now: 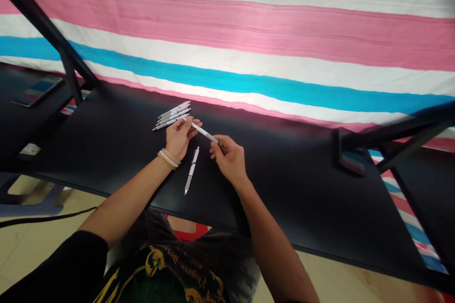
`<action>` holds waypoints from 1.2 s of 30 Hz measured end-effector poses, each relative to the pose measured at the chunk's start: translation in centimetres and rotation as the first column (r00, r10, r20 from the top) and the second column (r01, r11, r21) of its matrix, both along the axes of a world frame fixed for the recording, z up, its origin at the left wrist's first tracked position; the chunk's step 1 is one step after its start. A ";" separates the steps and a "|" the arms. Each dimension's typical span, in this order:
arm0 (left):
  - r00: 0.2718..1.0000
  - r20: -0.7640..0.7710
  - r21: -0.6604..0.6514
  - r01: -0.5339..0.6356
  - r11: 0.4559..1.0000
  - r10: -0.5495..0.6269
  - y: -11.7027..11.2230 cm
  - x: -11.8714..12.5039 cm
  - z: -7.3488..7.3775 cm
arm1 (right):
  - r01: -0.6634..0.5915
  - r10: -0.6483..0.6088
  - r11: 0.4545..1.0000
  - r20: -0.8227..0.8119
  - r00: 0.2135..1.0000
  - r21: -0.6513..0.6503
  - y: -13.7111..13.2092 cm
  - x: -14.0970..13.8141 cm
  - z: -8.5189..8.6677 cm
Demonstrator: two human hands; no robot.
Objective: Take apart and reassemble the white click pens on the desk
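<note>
Between my two hands a white and grey pen (205, 133) is held slantwise above the black table. My left hand (179, 138), with a coiled bracelet at the wrist, pinches its upper left end. At its lower right end the fingers of my right hand (229, 156) are closed round it; the tip there is mostly hidden. Another white pen (192, 170) with a grey grip lies on the table below the held one, its point toward me. Just beyond my left hand lies a row of several similar pens (173, 114), side by side, partly covered by my fingers.
The black table (284, 189) runs across the view, with dark slanted frame bars (71, 75) at the left and right. A phone (351, 158) rests near the right bar, another flat device (38, 91) at far left. A striped cloth (249, 57) hangs behind.
</note>
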State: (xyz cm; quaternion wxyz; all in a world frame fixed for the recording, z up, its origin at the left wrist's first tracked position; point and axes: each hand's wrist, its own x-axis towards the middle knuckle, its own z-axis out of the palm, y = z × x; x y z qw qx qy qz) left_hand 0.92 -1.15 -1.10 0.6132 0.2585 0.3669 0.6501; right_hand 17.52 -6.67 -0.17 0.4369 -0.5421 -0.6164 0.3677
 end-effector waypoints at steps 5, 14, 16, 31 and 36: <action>0.991 0.096 -0.013 0.093 0.996 -0.091 -0.1 -0.3 0.9 | -0.122 0.122 0.992 0.026 0.992 -0.017 -0.1 -0.1 0.1; 0.938 0.316 -0.046 0.164 0.985 -0.141 -0.7 -4.4 4.4 | -0.128 0.128 0.991 0.004 0.992 0.032 0.0 -0.1 0.2; 0.939 0.320 -0.031 0.139 0.990 -0.122 -0.8 -4.8 5.1 | -0.125 0.125 0.992 0.006 0.992 0.028 0.1 0.0 0.1; 0.982 0.171 0.077 0.073 0.994 -0.085 -0.7 -6.1 8.9 | -0.127 0.119 0.986 0.074 0.990 0.108 0.0 0.1 0.1; 0.994 0.097 0.066 0.048 0.997 -0.055 -0.7 -6.0 10.2 | -0.116 0.106 0.988 0.098 0.990 0.103 0.2 0.1 0.1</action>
